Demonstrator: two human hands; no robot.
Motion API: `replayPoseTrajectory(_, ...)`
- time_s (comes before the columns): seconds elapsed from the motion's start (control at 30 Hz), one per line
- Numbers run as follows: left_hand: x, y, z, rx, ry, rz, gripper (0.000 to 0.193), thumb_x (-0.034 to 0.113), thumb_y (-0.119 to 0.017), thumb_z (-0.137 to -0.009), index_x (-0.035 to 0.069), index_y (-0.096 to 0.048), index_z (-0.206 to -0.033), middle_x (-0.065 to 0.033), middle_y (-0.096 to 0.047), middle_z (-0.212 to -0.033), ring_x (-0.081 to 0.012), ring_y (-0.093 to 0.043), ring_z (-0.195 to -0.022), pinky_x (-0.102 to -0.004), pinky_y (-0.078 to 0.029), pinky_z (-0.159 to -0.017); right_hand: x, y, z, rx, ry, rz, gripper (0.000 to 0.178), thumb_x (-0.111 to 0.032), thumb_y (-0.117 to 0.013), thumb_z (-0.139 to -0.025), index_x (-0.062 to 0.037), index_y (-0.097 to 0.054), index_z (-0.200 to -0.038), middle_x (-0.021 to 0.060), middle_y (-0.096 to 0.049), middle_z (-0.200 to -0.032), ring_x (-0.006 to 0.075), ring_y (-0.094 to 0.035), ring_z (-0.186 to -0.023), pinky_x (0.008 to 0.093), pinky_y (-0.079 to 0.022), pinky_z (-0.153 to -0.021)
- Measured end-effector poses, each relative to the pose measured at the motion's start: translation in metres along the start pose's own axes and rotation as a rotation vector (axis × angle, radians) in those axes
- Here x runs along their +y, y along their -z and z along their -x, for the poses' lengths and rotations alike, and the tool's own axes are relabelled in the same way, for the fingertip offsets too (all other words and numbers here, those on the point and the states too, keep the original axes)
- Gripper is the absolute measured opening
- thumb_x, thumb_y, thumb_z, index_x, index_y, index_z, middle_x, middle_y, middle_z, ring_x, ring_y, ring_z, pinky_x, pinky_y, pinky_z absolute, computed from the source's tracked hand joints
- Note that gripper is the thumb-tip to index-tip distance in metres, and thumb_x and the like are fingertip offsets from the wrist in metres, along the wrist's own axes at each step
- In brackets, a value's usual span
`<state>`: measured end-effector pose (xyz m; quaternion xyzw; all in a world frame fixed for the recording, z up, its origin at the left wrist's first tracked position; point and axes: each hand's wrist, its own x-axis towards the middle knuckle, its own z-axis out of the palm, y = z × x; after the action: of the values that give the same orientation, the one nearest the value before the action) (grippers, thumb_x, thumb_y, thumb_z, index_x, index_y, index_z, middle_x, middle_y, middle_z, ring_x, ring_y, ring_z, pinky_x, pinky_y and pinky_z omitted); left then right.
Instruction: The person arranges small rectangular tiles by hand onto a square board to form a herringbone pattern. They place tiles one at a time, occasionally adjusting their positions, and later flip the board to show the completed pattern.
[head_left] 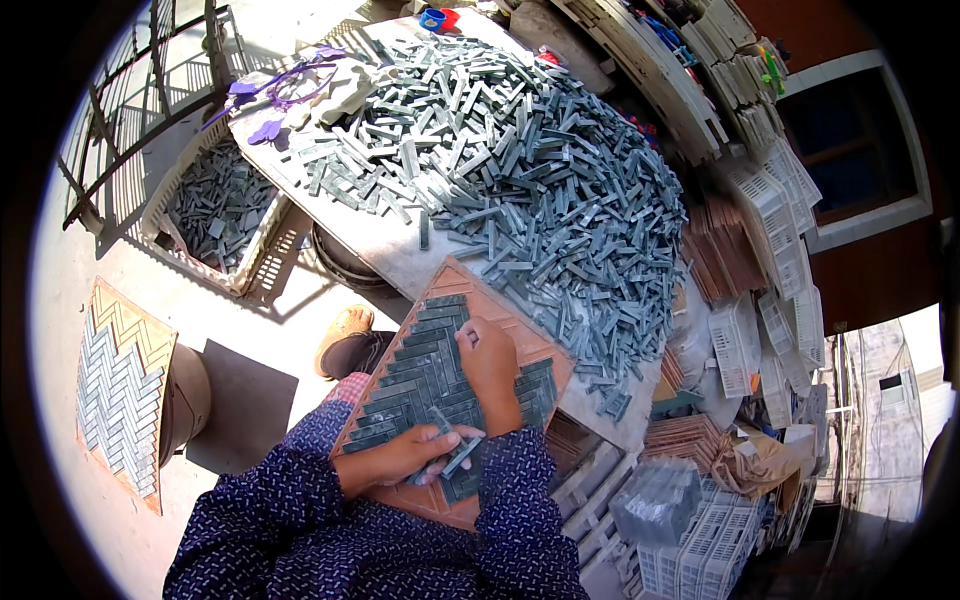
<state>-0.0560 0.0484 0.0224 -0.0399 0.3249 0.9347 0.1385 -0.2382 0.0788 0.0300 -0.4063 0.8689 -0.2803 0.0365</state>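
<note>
A terracotta-coloured board (462, 283) with a herringbone grid lies tilted across my lap, its far edge against the table. Dark grey-green strip tiles (408, 362) fill much of it in a zigzag pattern. My left hand (405, 458) is closed around a few loose strip tiles (462, 456) low over the board. Just above the laid tiles is my right hand (490, 370), with its fingers curled together near the upper middle of the pattern. Whatever those fingers may hold is hidden.
A big heap of strip tiles (520, 170) covers the table (400, 240). To the left stand a white crate (160, 215) of tile pieces and a second tiled board (118, 385) on a bucket (188, 400). White crates (690, 550) and stacked boards (718, 245) are on the right.
</note>
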Motion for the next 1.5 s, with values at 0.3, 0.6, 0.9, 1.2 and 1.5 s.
replayPoseTrajectory(0.3,0.001,-0.002,0.001,-0.021,0.01,-0.033,0.05,0.033,-0.035,-0.1,-0.001,-0.037,-0.136,-0.0068,-0.059,-0.093,-0.0058,-0.043,-0.051,-0.0175,-0.039,-0.05,0.017,0.007,-0.011,-0.011,0.054,-0.1,0.009,-0.008,-0.063,-0.077,-0.0022,-0.065,-0.083,0.0141,-0.064,-0.074,0.0254,-0.062,-0.066,0.034,-0.047,-0.061)
replayPoseTrajectory(0.6,-0.003,0.006,0.001,0.06,-0.031,-0.007,0.051,0.035,-0.036,-0.1,-0.001,-0.036,-0.137,-0.0053,-0.059,-0.083,-0.006,-0.044,-0.053,-0.0192,-0.039,-0.049,-0.004,-0.009,-0.032,0.005,0.145,-0.078,0.007,-0.007,-0.062,-0.077,-0.0044,-0.062,-0.084,0.0162,-0.061,-0.083,0.0362,-0.058,-0.081,0.0439,-0.045,-0.068)
replayPoseTrajectory(0.9,0.003,0.006,0.001,0.051,-0.079,0.026,0.049,0.032,-0.035,-0.1,-0.001,-0.037,-0.136,-0.0071,-0.059,-0.093,-0.0054,-0.043,-0.052,-0.0182,-0.039,-0.05,0.008,-0.007,-0.056,-0.034,0.249,-0.08,0.01,-0.009,-0.063,-0.076,-0.0019,-0.065,-0.083,0.0157,-0.065,-0.081,0.0309,-0.061,-0.077,0.0361,-0.048,-0.07)
replayPoseTrajectory(1.2,0.001,0.001,0.0,0.01,-0.032,-0.004,0.048,0.032,-0.035,-0.1,-0.001,-0.038,-0.136,-0.0061,-0.057,-0.088,-0.0055,-0.043,-0.051,-0.0174,-0.038,-0.05,0.038,0.014,-0.031,-0.167,0.03,-0.262,0.013,-0.007,-0.064,-0.078,0.0015,-0.065,-0.088,0.0092,-0.066,-0.074,0.015,-0.063,-0.069,0.0295,-0.05,-0.063)
replayPoseTrajectory(1.5,-0.004,-0.002,-0.002,0.004,0.015,-0.014,0.049,0.032,-0.036,-0.1,-0.001,-0.036,-0.136,-0.0058,-0.058,-0.09,-0.0054,-0.043,-0.052,-0.0173,-0.039,-0.049,0.018,0.004,0.001,-0.01,-0.02,0.046,0.007,-0.005,-0.066,-0.074,-0.0009,-0.063,-0.079,0.0129,-0.064,-0.073,0.0257,-0.063,-0.068,0.0345,-0.048,-0.062)
